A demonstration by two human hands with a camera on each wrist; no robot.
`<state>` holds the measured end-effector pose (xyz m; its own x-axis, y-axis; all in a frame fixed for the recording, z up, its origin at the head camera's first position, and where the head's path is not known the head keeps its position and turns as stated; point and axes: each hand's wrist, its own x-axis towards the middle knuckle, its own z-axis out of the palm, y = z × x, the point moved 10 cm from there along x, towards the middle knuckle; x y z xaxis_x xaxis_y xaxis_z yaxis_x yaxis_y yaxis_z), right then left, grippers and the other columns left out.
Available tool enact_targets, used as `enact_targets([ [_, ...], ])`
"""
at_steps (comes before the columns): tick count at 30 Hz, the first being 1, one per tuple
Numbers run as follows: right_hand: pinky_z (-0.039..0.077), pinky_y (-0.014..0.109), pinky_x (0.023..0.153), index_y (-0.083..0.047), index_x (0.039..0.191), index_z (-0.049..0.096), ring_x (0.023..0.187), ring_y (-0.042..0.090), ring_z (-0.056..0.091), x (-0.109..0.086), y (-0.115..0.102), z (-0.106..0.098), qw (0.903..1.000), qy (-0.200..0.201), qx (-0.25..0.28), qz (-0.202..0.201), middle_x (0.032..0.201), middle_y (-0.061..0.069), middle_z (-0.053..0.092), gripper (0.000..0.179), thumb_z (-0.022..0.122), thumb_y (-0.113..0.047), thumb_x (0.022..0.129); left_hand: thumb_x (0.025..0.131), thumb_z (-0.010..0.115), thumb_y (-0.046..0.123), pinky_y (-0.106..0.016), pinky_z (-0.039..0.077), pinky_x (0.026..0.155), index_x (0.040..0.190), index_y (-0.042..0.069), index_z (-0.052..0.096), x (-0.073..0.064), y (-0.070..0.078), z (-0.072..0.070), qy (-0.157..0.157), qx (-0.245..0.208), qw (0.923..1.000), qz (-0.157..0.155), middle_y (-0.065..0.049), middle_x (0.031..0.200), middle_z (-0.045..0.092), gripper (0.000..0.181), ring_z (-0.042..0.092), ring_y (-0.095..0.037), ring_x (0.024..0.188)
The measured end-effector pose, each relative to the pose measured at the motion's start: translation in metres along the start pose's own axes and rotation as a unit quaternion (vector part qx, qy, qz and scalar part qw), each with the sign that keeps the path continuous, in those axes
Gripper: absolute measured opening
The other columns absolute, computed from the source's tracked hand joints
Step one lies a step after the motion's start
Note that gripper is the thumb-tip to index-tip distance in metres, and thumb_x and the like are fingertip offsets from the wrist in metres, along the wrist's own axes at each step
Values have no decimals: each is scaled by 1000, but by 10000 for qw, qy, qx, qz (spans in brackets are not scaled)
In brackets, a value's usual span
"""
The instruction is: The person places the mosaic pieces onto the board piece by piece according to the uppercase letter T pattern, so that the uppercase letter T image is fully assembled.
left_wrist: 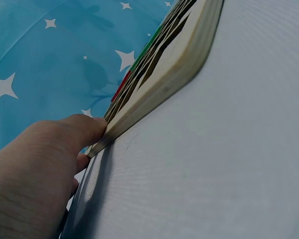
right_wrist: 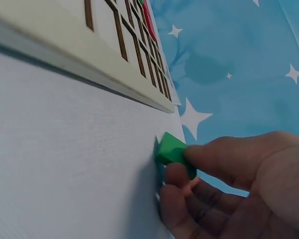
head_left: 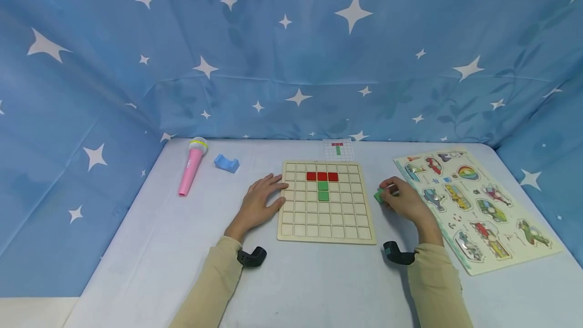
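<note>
A wooden grid board (head_left: 300,232) lies on the table, with three red squares (head_left: 322,176) in a row and two green squares (head_left: 323,191) below the middle one. My left hand (head_left: 260,200) touches the board's left edge, thumb and fingertips against the rim; the left wrist view shows the thumb (left_wrist: 87,128) on that edge. To the right of the board, my right hand (head_left: 404,199) pinches a green square tile (right_wrist: 173,150) between thumb and fingers, just over the table. A small printed card (head_left: 338,151) with a matching red and green T pattern lies behind the board.
A pink toy microphone (head_left: 191,166) and a blue curved block (head_left: 226,163) lie to the left. On the right is a picture puzzle board (head_left: 478,206) with vehicle pieces. A blue star-patterned curtain (head_left: 273,54) hangs behind the white table (head_left: 319,287).
</note>
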<state>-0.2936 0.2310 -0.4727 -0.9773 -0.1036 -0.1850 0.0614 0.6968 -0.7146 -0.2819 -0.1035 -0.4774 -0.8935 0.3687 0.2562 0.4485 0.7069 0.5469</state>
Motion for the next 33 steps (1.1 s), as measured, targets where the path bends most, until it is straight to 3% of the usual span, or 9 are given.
enact_targets([
  [12, 47, 25, 57, -2, 112, 57, 73, 18, 60, 5, -11, 0, 9978, 626, -108, -175, 102, 21, 64, 22, 49, -14, 95, 93, 59, 32, -53, 23, 115, 129, 20, 58, 0, 1, -2, 49, 10, 10000, 48, -5, 146, 45, 38, 31, -26, 142],
  [24, 47, 26, 58, -1, 113, 58, 75, 20, 61, 4, -17, 0, 9966, 788, -120, -205, 105, 24, 64, 23, 50, -13, 95, 93, 58, 32, -53, 23, 115, 129, 20, 58, 0, 2, -2, 11, -44, 10000, 41, -6, 146, 45, 37, 32, -28, 141],
  [33, 47, 26, 57, -2, 112, 58, 75, 21, 62, 6, -29, 11, 9969, 612, 53, -495, 104, 23, 65, 21, 52, -14, 95, 93, 59, 31, -55, 23, 114, 128, 18, 59, 0, 2, -3, 43, -66, 9999, 67, -7, 145, 46, 37, 32, -30, 141],
])
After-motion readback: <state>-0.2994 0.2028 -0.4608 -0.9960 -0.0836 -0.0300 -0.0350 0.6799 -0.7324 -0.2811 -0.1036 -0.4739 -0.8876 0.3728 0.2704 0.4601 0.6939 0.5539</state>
